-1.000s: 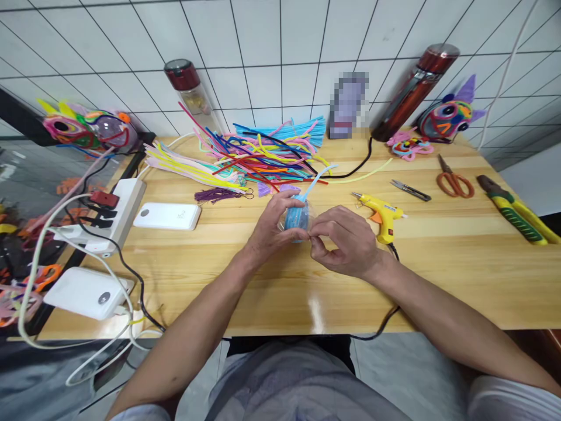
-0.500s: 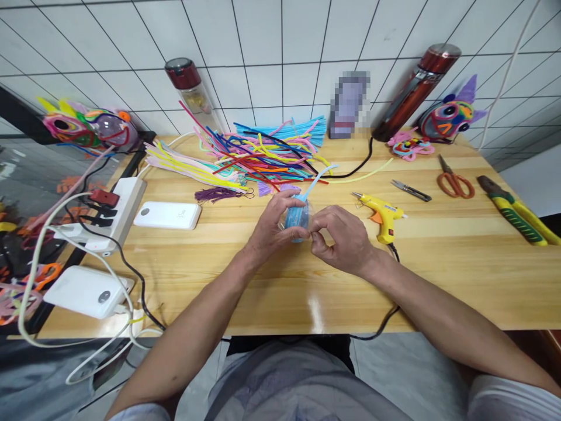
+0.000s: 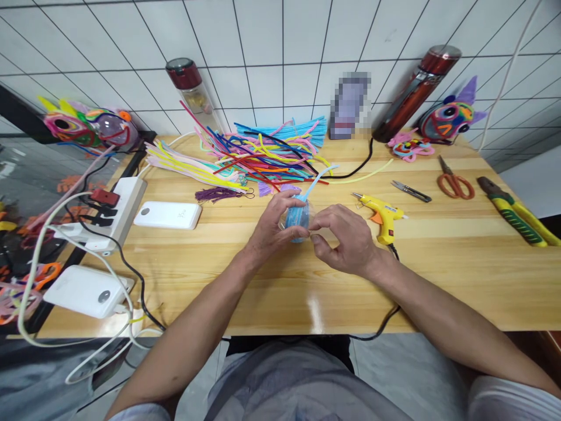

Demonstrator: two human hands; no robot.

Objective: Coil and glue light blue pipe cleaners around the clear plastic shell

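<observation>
My left hand [image 3: 277, 222] grips a small clear rounded plastic piece wrapped with light-blue pipe cleaner [image 3: 297, 218], thumb across its near side and fingers over its far side. One light-blue pipe-cleaner end [image 3: 318, 182] sticks up from it toward the back right. At the piece's right side is my right hand [image 3: 344, 237], its index finger stretched toward the rim and its thumb a little apart below. I see nothing held between them. Right of that hand lies a yellow hot glue gun [image 3: 384, 214]. A heap of coloured pipe cleaners [image 3: 267, 153] spreads behind the hands.
Thread snips [image 3: 412, 191], orange-handled scissors [image 3: 456, 181] and green-yellow pliers [image 3: 515, 213] lie to the right. A white power bank [image 3: 168, 215] and a power strip [image 3: 125, 202] with cables are left. Two flasks, including a red thermos [image 3: 416, 93], stand against the tiled wall.
My right thumb and index finger have parted from a pinch, the index finger straightening toward the piece. My left hand keeps its grip in the same place.
</observation>
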